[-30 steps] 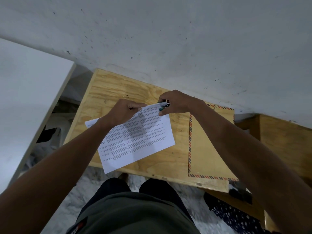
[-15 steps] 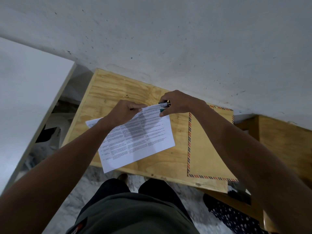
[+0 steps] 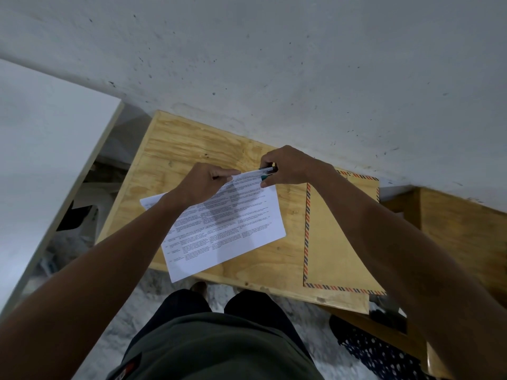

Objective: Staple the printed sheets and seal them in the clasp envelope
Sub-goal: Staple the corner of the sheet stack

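A smooth white panel point(image 3: 41, 160) with a pale edge fills the left of the head view, beside a plywood table point(image 3: 192, 144) whose knotted, swirling yellow grain runs up to a pitted, speckled grey wall point(image 3: 274, 64). The person's left hand point(image 3: 204, 185) rests on the far edge of the printed sheets point(image 3: 227, 229), fingers curled narrow, forefinger and thumb pinching the paper's top margin. The sheets, thin white rectangles covered in small rows of tabular text, lie skewed across the table's middle, their near left corner overhanging the front edge and their far edge lifted slightly where the hands meet; a soft shadow falls across the print. At the sheets' far right corner the right hand point(image 3: 288, 167) is closed around a small stapler point(image 3: 267, 172), of which only a slim silver-and-teal sliver shows between thumb and fingers, set on the paper's corner. Just right of the sheets, not touching them, the clasp envelope point(image 3: 329, 242) lies flat on the table: stiff tan paper, rectangular, trimmed with diagonal red and dark stripes along its border, partly crossed by the right forearm. Its clasp cannot be made out. Below, dark trousers and an olive shirt hem point(image 3: 219, 346) stand over mottled grey flooring point(image 3: 153, 292).
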